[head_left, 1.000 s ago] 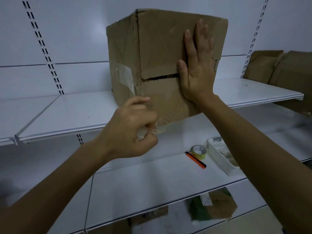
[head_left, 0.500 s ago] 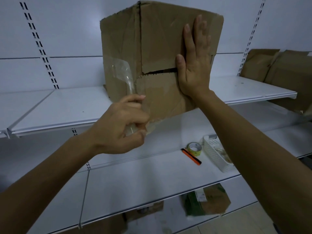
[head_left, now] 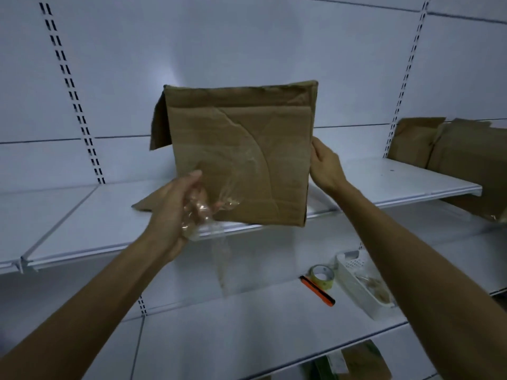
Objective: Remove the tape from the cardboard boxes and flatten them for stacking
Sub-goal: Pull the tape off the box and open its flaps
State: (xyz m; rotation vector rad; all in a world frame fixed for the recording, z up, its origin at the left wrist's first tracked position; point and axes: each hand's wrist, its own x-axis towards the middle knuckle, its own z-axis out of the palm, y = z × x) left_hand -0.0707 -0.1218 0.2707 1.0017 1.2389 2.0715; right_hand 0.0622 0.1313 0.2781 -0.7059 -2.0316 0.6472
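Note:
A worn brown cardboard box (head_left: 241, 149) stands on the upper white shelf (head_left: 82, 215), one broad face toward me, with a flap hanging loose at its left side. My left hand (head_left: 175, 212) grips a crumpled strip of clear tape (head_left: 219, 220); the strip arcs up across the box face and a loose end dangles below my hand. My right hand (head_left: 325, 165) holds the box's right edge, thumb on the front face and fingers behind it.
On the lower shelf lie a roll of tape (head_left: 322, 276), an orange and black cutter (head_left: 318, 290) and a white plastic basket (head_left: 362, 283). More cardboard boxes (head_left: 450, 152) stand at the right of the upper shelf. Packages (head_left: 354, 363) show on the bottom shelf.
The box has been turned so a broad face points at me. My right hand moved from flat on the front to the right edge. My left hand pulled more tape off.

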